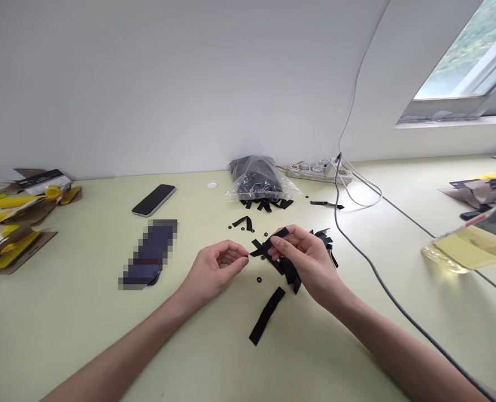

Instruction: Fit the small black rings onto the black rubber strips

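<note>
My right hand point(309, 259) pinches a short black fabric strip point(280, 234) between thumb and fingers. My left hand point(220, 268) is closed in a pinch; a dark speck shows at its fingertips, too small to name. Beneath and around the right hand lie more black strips point(290, 273) in a loose heap, partly hidden by the fingers. One separate strip point(267, 316) lies flat nearer to me. Small black ring-shaped pieces, such as this one point(259, 280), are scattered on the table between and beyond my hands.
A clear plastic bag point(258, 176) of black pieces sits by the wall, beside a power strip point(319, 170). A grey cable point(371, 265) crosses at right. Two phones, one dark point(153, 200) and one blurred point(151, 254), lie left. Yellow items point(17, 212) and a clear container point(468, 245) flank the table.
</note>
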Tool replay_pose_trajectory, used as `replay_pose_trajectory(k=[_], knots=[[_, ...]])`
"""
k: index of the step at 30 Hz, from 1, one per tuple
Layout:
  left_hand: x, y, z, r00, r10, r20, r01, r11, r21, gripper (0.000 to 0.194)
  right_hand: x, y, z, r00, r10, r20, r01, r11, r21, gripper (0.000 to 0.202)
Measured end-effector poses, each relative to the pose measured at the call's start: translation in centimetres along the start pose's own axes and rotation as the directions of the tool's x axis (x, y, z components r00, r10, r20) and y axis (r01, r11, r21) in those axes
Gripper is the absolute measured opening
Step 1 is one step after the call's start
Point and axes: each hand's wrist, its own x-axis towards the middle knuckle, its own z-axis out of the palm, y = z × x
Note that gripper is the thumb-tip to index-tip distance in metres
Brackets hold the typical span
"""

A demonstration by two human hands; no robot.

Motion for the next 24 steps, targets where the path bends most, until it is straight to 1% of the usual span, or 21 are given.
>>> replay_pose_trajectory(k=[3,5,8,11,14,15,17,20,22,24], knots=[[0.1,0.0,-0.1,1.0,0.001,-0.023,-0.001,1.0,0.009,0.026,0.2,0.0,-0.5,0.997,-0.031,-0.076,0.032,0.999,0.006,0.03],[0.1,0.0,-0.2,0.999,0.007,-0.037,-0.007,1.0,0.004,0.026,0.2,0.0,-0.7,0.998,-0.012,-0.068,0.013,1.0,0.019,0.028],[0.1,-0.2,-0.2,0.999,0.019,-0.042,-0.019,1.0,-0.012,0.025,0.1,-0.1,-0.6,0.999,0.038,0.026,-0.039,0.998,0.058,0.023],[0.2,-0.3,-0.2,0.999,0.023,-0.027,-0.023,1.0,-0.02,0.025,-0.2,-0.2,-0.3,0.989,0.066,0.135,-0.079,0.993,0.089,0.019],[0.2,-0.3,-0.2,0.999,0.026,-0.025,-0.026,0.999,-0.02,0.024,-0.4,-0.2,0.1,0.965,0.097,0.242,-0.107,0.994,0.027,0.021],[0.2,-0.3,-0.2,0.999,0.027,-0.026,-0.028,0.999,-0.019,0.023,-0.4,-0.1,0.2,0.958,0.094,0.269,-0.092,0.996,-0.019,0.021],[0.1,-0.2,-0.1,0.999,0.031,-0.03,-0.031,0.999,-0.012,0.023,-0.6,0.1,0.3,0.955,0.054,0.29,-0.011,0.989,-0.147,0.021],[0.1,-0.2,-0.1,0.999,0.049,-0.024,-0.049,0.999,0.01,0.022,-0.8,0.5,0.3,0.957,-0.023,0.29,0.126,0.932,-0.339,0.018],[0.1,-0.1,0.0,0.998,0.065,-0.017,-0.065,0.998,0.021,0.021,-1.0,0.6,0.4,0.952,-0.041,0.303,0.159,0.913,-0.376,0.017],[0.1,-0.2,0.0,0.997,0.074,-0.01,-0.074,0.997,0.026,0.02,-1.1,0.6,0.4,0.949,-0.043,0.313,0.158,0.922,-0.354,0.016]])
